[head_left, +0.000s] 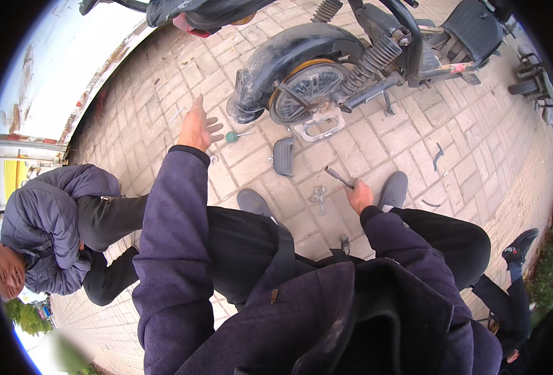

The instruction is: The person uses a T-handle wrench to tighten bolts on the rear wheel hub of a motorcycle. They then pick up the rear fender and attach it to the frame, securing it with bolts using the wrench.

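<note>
Beyond both hands stands the wheel (309, 92), with a screwdriver (231, 136) just beside the left hand (197, 129), likely for easy reach. The right hand (360, 195) grips a rod (338, 176) by its near end, probably to leave the tip free; the left stretches forward, empty, fingers spread.

**Block paving (176, 69) beside a scuffed white panel (70, 56)**

At the left, a person (57, 244) in a grey puffer jacket (32, 209) and black trousers (104, 222) sits low, arms drawn in. Green foliage (26, 315) shows below. At the lower right, another person (505, 312) wears a black sneaker (519, 247), near a hedge (552, 275). A wheeled vehicle (530, 84) stands farther up.
</note>
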{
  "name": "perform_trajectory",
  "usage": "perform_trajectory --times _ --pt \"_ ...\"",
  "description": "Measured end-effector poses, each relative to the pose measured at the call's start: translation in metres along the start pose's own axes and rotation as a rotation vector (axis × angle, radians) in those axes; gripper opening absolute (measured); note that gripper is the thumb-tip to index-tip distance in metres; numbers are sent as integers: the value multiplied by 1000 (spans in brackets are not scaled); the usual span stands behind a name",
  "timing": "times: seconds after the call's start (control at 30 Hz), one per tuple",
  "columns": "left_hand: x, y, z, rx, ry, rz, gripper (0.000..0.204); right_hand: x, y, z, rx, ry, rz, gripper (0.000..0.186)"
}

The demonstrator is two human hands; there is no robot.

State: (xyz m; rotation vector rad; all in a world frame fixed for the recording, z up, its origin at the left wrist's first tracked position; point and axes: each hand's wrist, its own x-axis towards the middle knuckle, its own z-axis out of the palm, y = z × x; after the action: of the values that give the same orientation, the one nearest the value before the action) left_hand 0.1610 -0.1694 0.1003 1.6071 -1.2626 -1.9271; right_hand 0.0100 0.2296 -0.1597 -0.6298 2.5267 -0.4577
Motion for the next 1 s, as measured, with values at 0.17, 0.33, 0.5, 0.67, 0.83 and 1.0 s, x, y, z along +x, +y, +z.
perform_trajectory --times 0.17,0.33,0.5,0.67,0.83,1.0 --pt "-12 -17 20 -128 -123 -29 97 -6 -18 -56 363 170 136 39" --pt "-2 -21 31 -302 -215 -64 79 -35 -67 -150 1036 203 7 30" --pt "53 -41 42 -460 -337 -18 63 -57 -108 -199 1011 160 -270 39" --pt "110 -46 56 -643 -76 5 47 -40 -122 -157 738 286 -303 41" --pt "70 -35 86 -560 416 176 49 -24 -119 -137 612 329 -280 36" --pt "51 -34 93 -461 449 168 55 -7 -123 -136 539 302 -219 37"
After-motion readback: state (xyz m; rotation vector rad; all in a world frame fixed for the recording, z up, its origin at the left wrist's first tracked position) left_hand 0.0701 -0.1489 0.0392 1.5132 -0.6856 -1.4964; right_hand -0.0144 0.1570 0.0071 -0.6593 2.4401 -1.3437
